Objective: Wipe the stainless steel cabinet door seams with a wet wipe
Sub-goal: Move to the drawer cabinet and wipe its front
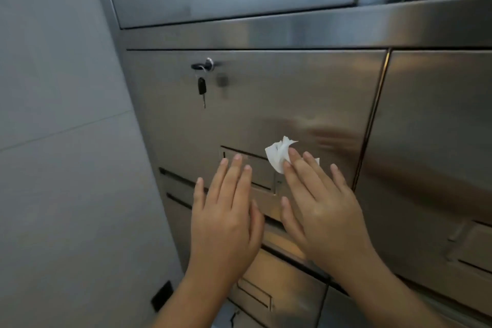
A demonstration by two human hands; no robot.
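Observation:
A stainless steel cabinet door (pixel 266 93) fills the middle of the head view. Its right vertical seam (pixel 372 120) runs beside a neighbouring door (pixel 436 128). A crumpled white wet wipe (pixel 278 154) lies against the door just right of a recessed slot (pixel 250 168). My right hand (pixel 319 210) presses the wipe to the steel with straight fingers. My left hand (pixel 226 218) is flat with straight fingers, its fingertips over the recessed slot, holding nothing.
A lock with a black key and a second hanging key (pixel 203 74) sits at the door's upper left. A horizontal steel rail (pixel 292 32) and an upper door lie above. A grey tiled wall (pixel 58 141) stands at the left. More slotted panels (pixel 277 282) lie below.

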